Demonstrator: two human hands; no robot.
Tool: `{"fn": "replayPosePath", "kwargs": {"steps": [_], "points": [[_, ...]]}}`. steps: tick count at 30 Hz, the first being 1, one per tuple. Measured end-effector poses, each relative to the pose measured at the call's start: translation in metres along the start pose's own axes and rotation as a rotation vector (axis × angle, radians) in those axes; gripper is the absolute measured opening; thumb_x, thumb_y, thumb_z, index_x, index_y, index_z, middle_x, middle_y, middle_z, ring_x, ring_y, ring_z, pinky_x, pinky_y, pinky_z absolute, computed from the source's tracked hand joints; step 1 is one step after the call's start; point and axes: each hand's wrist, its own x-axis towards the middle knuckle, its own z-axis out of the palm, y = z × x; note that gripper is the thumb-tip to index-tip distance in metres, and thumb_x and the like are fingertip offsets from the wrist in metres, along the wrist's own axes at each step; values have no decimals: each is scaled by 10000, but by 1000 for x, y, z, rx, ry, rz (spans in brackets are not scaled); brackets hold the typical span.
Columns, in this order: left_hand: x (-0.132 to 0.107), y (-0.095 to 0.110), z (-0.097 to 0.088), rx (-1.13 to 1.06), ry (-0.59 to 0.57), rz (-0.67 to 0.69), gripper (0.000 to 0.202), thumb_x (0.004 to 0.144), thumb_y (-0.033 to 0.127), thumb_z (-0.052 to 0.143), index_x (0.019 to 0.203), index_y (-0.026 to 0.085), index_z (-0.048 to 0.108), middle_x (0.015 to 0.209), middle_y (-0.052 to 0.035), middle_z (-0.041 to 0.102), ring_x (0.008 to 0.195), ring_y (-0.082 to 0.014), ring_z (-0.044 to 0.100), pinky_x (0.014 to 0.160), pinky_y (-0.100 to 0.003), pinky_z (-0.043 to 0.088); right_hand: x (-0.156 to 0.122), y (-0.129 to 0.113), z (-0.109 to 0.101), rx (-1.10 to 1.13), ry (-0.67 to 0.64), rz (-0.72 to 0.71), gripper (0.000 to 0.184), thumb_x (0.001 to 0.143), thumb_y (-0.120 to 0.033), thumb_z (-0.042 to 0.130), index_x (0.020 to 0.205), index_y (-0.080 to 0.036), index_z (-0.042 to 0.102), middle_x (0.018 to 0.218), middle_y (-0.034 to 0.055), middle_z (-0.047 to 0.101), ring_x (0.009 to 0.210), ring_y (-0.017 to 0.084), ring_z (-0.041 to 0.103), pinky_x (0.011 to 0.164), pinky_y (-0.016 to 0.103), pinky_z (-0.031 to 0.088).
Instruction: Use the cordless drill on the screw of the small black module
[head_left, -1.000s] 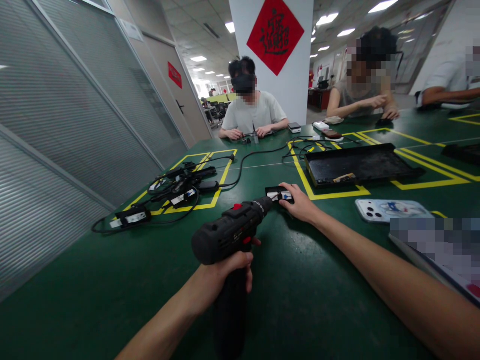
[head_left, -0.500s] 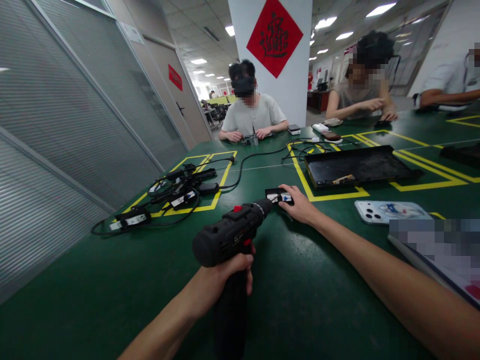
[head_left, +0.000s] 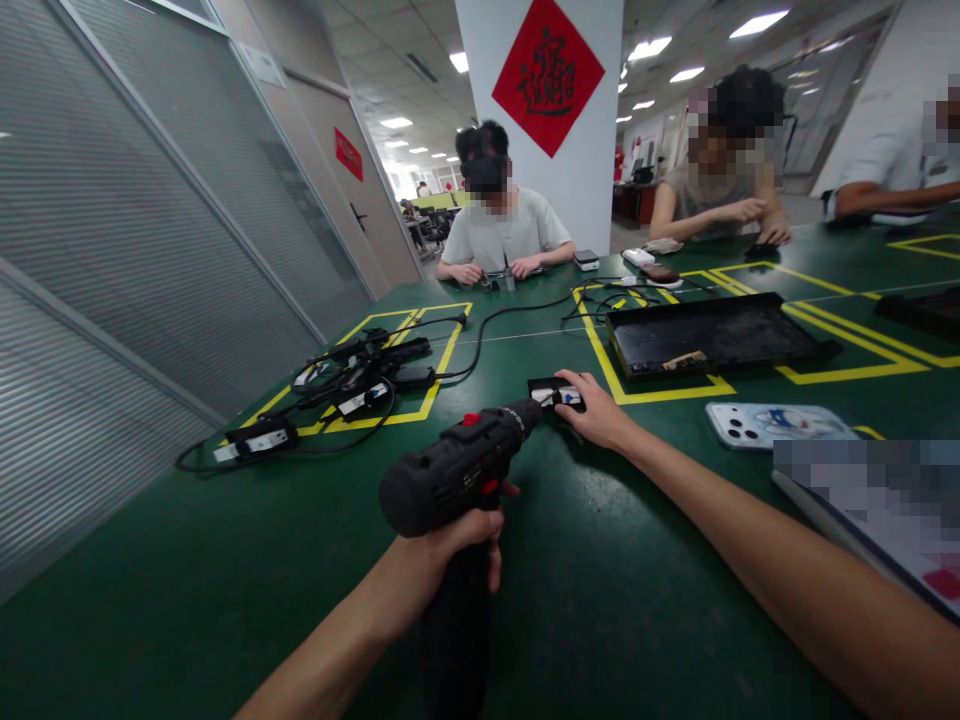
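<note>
My left hand (head_left: 457, 550) is wrapped round the grip of a black cordless drill (head_left: 450, 465) with red switches. The drill points forward and to the right, and its front end is at a small black box (head_left: 553, 395) with a white part and a bit of blue on it. My right hand (head_left: 596, 410) grips that box from its right side, low over the green table. The fingers hide the box's right end. Whether the bit touches the box I cannot make out.
Left lies a tangle of black cables and small devices (head_left: 367, 370) inside yellow tape. Beyond my right hand sits a black tray (head_left: 712, 335). A phone (head_left: 776, 425) and a book-like item (head_left: 870, 520) lie at right. Several people sit across the table, one person (head_left: 506, 230) directly opposite.
Almost nothing differs. The whole view has shifted slightly; the drill stays at the black box and both hands keep their hold.
</note>
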Motion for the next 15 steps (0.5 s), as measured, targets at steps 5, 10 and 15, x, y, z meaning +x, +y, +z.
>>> {"fn": "replayPosePath", "kwargs": {"steps": [5,10,15], "points": [[0,0,0,44,7,-17,278,797,309,534,1032,161,519,700,0,557,538,-143,569,570,-300,419,-1,1,0,1,-2,4,511,800,-261,569,1290,-257,428,1174,75,468,1029,210,545,939,362,421],[-2,5,0,78,-11,2,181,831,280,500,965,159,520,690,-6,572,570,-141,570,598,-297,424,0,1,1,-3,3,1,511,795,-269,572,1286,-260,431,1167,69,470,1032,212,545,942,363,420],[-4,5,1,69,-4,1,221,818,294,533,992,159,526,727,-2,564,562,-137,577,598,-298,432,0,0,-1,0,-5,5,507,802,-278,564,1290,-261,429,1161,68,471,998,206,557,922,354,432]]}}
